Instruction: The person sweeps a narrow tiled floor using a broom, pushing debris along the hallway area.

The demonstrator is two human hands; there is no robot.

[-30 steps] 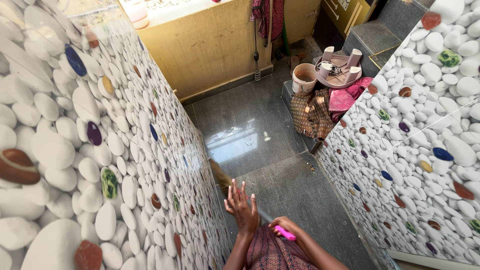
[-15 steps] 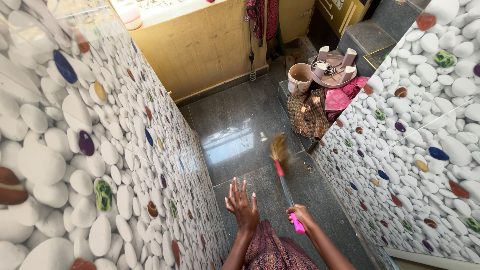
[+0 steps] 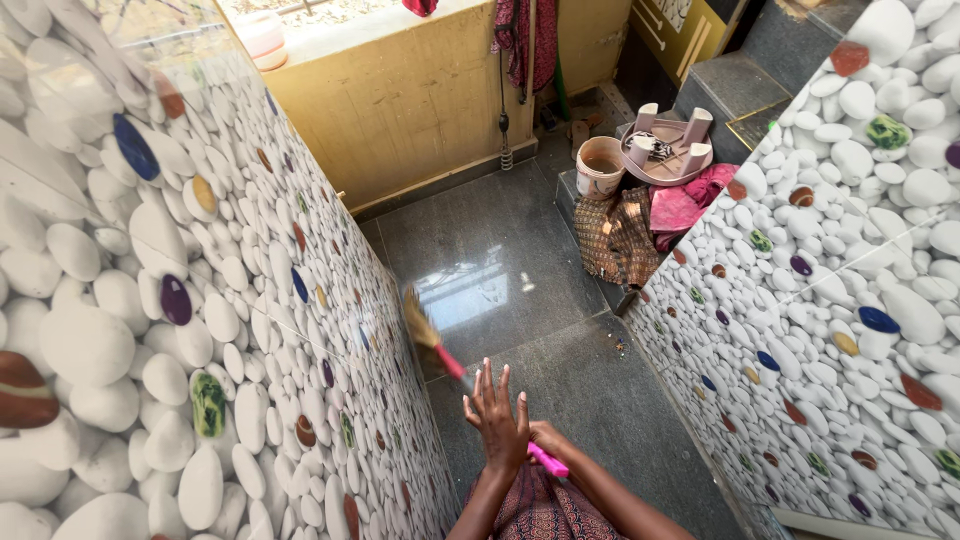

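Yellow sign (image 3: 680,18), top right corner.

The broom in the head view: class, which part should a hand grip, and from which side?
Grip the pink handle end of the broom, coming from the near side, where the right hand has it. The shaft slants away toward the pebble-patterned wall, bristles far and low.

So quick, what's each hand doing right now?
Left hand: open, fingers spread, holding nothing.
Right hand: closed on the broom by its pink handle, partly hidden behind the left.
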